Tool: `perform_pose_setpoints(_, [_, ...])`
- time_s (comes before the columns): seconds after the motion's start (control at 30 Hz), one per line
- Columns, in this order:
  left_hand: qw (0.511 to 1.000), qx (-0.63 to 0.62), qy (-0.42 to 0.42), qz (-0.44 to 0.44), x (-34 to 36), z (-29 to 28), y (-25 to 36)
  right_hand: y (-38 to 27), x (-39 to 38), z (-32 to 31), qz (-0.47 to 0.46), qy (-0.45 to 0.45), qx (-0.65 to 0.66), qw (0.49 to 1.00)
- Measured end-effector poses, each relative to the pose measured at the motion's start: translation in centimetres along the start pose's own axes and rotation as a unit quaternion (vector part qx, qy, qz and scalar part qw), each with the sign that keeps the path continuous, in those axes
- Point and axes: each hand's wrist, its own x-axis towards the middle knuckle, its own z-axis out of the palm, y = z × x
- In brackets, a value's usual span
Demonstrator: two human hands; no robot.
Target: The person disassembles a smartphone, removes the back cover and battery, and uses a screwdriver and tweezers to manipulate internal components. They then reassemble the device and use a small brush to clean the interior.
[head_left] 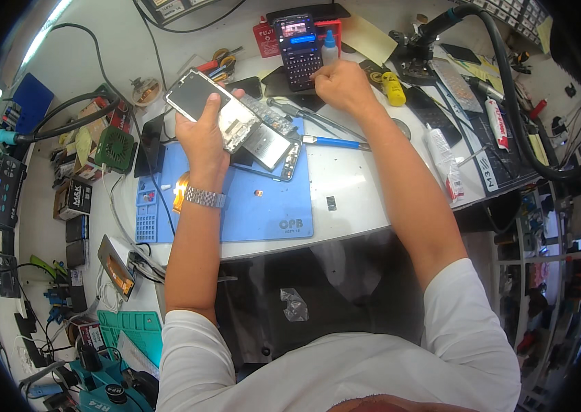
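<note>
My left hand (pixel 201 134), with a metal watch (pixel 204 198) at the wrist, grips an opened phone's display assembly (pixel 237 118) tilted above the mat, thumb on its dark part. Beneath it lie a silver phone part (pixel 267 147) and an opened phone frame (pixel 292 163), partly hidden, on the blue repair mat (pixel 263 213). My right hand (pixel 345 84) is curled, one fingertip at the on-screen keyboard of a dark smartphone (pixel 296 58) propped upright at the back. A small bottle with a blue cap (pixel 330 49) stands just beside that phone.
Tweezers (pixel 311 117) and a blue-handled tool (pixel 331 142) lie mid-bench. To the right are a yellow bottle (pixel 393 89), a white tube (pixel 443 161) and a thick black cable (pixel 503 75). A green fan unit (pixel 116 148) and a control box (pixel 6 190) stand left.
</note>
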Motion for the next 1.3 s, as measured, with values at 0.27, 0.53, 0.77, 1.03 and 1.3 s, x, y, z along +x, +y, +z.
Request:
perform_pose_setpoints(0.27, [1.0, -0.011, -0.002, -0.008, 0.6, 0.2, -0.1, 0.2, 0.5, 0.2, -0.031, 0.036, 0.006, 0.999])
perform_pose_setpoints(0.53, [1.0, -0.006, 0.004, -0.013, 0.6, 0.2, -0.2, -1.6, -0.3, 0.7, -0.082, -0.008, 0.08, 0.993])
perform_pose_setpoints(0.77, [1.0, -0.008, 0.009, -0.017, 0.5, 0.3, 0.0, -1.4, -0.4, 0.8, -0.09, 0.023, 0.037, 0.995])
perform_pose_setpoints(1.03, [1.0, -0.007, 0.011, -0.019, 0.5, 0.3, 0.0, -0.9, 0.2, 0.5, -0.067, 0.014, 0.016, 0.998])
perform_pose_setpoints(1.3, [1.0, -0.009, 0.003, -0.011, 0.6, 0.3, -0.1, -0.9, 0.1, 0.0, -0.034, -0.033, 0.013, 0.999])
